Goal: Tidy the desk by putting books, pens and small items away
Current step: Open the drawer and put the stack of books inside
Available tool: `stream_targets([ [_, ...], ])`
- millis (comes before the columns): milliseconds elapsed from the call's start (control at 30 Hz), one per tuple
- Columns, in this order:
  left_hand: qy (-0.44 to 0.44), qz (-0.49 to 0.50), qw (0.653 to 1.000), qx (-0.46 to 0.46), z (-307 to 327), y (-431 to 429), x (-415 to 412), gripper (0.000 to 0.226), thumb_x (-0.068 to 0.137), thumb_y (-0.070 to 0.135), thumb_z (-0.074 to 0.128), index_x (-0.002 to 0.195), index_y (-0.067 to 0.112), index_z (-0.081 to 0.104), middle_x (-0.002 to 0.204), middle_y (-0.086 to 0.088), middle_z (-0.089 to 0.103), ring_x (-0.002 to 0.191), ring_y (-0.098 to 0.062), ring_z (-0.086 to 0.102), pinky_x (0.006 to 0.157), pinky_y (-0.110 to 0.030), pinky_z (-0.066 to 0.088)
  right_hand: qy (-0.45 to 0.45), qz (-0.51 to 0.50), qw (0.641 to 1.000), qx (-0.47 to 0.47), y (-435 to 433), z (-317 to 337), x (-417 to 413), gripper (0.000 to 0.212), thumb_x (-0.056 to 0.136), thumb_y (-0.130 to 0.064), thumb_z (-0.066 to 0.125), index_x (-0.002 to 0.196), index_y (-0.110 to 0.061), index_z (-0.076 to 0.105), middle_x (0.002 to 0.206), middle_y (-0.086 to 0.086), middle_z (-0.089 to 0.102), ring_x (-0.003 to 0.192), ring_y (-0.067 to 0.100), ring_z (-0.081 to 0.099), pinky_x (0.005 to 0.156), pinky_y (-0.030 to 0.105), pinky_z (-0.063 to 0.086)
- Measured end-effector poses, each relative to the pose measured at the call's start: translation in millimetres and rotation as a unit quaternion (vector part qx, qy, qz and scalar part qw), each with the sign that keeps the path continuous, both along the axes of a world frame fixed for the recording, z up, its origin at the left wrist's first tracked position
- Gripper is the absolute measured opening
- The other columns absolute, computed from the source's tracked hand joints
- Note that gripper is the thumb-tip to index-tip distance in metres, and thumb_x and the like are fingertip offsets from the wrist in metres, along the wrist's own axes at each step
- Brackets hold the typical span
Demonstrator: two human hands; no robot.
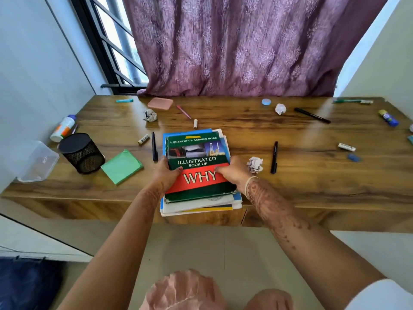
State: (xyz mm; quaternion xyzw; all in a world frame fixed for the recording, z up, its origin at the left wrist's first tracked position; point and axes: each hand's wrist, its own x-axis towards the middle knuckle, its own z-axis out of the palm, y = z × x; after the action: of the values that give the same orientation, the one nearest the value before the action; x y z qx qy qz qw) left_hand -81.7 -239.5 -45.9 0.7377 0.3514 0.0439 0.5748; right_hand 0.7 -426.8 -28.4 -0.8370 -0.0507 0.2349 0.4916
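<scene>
wood desk [290, 191] w/ clutter, taken from the near edge outward. closest to the body: stack of books [199, 153], its near end hanging over the desk front, long axis running straight away from the person. left hand [166, 173] clamps the stack's left edge, right hand [232, 173] the right edge — thumbs on the green-red top cover, fingers curling down the sides, so both are gripping it. the grip sits on the near half, so most of the weight lies fwd of the hands; prob needs a level lift. just right of the right hand: crumpled paper ball [254, 164], then a black pen [274, 157]. to the left: green notepad [121, 167], mesh pen cup [81, 153]. further back — marker [311, 115], pink pad [160, 103], purple curtain [234, 41].
</scene>
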Motion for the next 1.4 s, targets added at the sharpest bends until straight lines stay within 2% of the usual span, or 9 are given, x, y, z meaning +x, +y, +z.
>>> stream_targets([
  [133, 0.027, -0.008, 0.989, 0.146, -18, -5, 14, 0.064, 0.081, 0.027, 0.070, 0.138, 0.020, 0.041, 0.139, -0.014, 0.051, 0.125, -0.034, 0.051, 0.102, -0.053, 0.045, -0.011, 0.011, 0.999, 0.043, -12, 3, -8, 0.014, 0.084, -0.021, 0.068, 0.092, -0.016, 0.059, 0.099, 0.005, 0.069, 0.087, 0.021, 0.068, 0.082, 0.039, 0.058],
  [267, -0.004, -0.022, 0.965, 0.260, 22, -76, 4, 0.072, 0.089, 0.017, 0.064, 0.150, 0.005, 0.028, 0.156, -0.013, 0.030, 0.145, -0.026, 0.025, 0.119, -0.037, 0.021, -0.023, -0.002, 0.994, 0.111, -43, 6, -27, 0.026, 0.088, -0.017, 0.065, 0.112, -0.012, 0.058, 0.113, -0.006, 0.065, 0.095, 0.009, 0.064, 0.087, 0.029, 0.054],
  [400, -0.091, -0.048, 0.943, 0.317, 23, -152, -15, 0.049, 0.088, 0.015, 0.063, 0.134, 0.009, 0.050, 0.135, -0.012, 0.053, 0.127, -0.028, 0.045, 0.109, -0.039, 0.037, -0.062, -0.143, 0.976, 0.155, -104, -18, -51, 0.016, 0.084, -0.022, 0.064, 0.100, -0.021, 0.065, 0.103, -0.002, 0.069, 0.096, 0.018, 0.066, 0.089, 0.038, 0.054],
  [567, -0.124, -0.199, 0.875, 0.423, -8, -238, -33, 0.024, 0.098, 0.025, 0.049, 0.108, 0.008, 0.062, 0.113, -0.011, 0.058, 0.104, -0.027, 0.052, 0.092, -0.036, 0.044, 0.007, -0.357, 0.916, 0.182, -200, -57, -57, 0.013, 0.091, -0.017, 0.056, 0.097, -0.009, 0.064, 0.073, 0.004, 0.063, 0.066, 0.021, 0.059, 0.067, 0.032, 0.049],
  [767, -0.080, -0.351, 0.804, 0.473, -43, -288, -23, 0.045, 0.099, 0.010, 0.044, 0.144, 0.020, 0.044, 0.152, 0.001, 0.036, 0.142, -0.016, 0.029, 0.116, -0.034, 0.031, 0.186, -0.434, 0.852, 0.225, -280, -93, -31, 0.026, 0.095, -0.001, 0.033, 0.076, -0.010, 0.049, 0.065, 0.006, 0.049, 0.052, 0.017, 0.046, 0.031, 0.011, 0.033],
  [900, -0.059, -0.378, 0.774, 0.505, -43, -295, -9, 0.053, 0.098, 0.008, 0.044, 0.148, 0.024, 0.036, 0.158, 0.007, 0.027, 0.147, -0.013, 0.017, 0.118, -0.035, 0.026, 0.246, -0.446, 0.820, 0.259, -306, -100, -6, 0.028, 0.097, 0.003, 0.030, 0.074, -0.004, 0.046, 0.072, 0.013, 0.050, 0.061, 0.022, 0.052, 0.053, 0.027, 0.051],
  [1033, -0.046, -0.372, 0.763, 0.527, -44, -308, 10, 0.058, 0.098, 0.006, 0.043, 0.151, 0.026, 0.028, 0.160, 0.008, 0.022, 0.148, -0.013, 0.015, 0.120, -0.031, 0.020, 0.279, -0.466, 0.788, 0.291, -322, -111, 10, 0.021, 0.095, -0.003, 0.030, 0.088, -0.003, 0.049, 0.078, 0.011, 0.044, 0.062, 0.024, 0.046, 0.064, 0.034, 0.050],
  [1200, -0.032, -0.315, 0.796, 0.516, -53, -319, 25, 0.059, 0.099, 0.007, 0.044, 0.150, 0.033, 0.028, 0.158, 0.016, 0.024, 0.146, -0.009, 0.021, 0.120, -0.030, 0.013, 0.280, -0.496, 0.747, 0.344, -322, -134, 23, 0.033, 0.092, -0.013, 0.025, 0.104, -0.010, 0.055, 0.087, 0.011, 0.052, 0.058, 0.020, 0.039, 0.081, 0.032, 0.047],
  [1400, -0.047, -0.275, 0.818, 0.504, -58, -323, 22, 0.058, 0.097, 0.006, 0.048, 0.144, 0.038, 0.039, 0.152, 0.021, 0.034, 0.143, -0.005, 0.027, 0.118, -0.027, 0.012, 0.293, -0.511, 0.669, 0.454, -323, -161, 33, 0.045, 0.099, -0.036, 0.038, 0.136, -0.013, 0.050, 0.133, 0.012, 0.053, 0.114, 0.029, 0.054, 0.104, 0.041, 0.042],
])
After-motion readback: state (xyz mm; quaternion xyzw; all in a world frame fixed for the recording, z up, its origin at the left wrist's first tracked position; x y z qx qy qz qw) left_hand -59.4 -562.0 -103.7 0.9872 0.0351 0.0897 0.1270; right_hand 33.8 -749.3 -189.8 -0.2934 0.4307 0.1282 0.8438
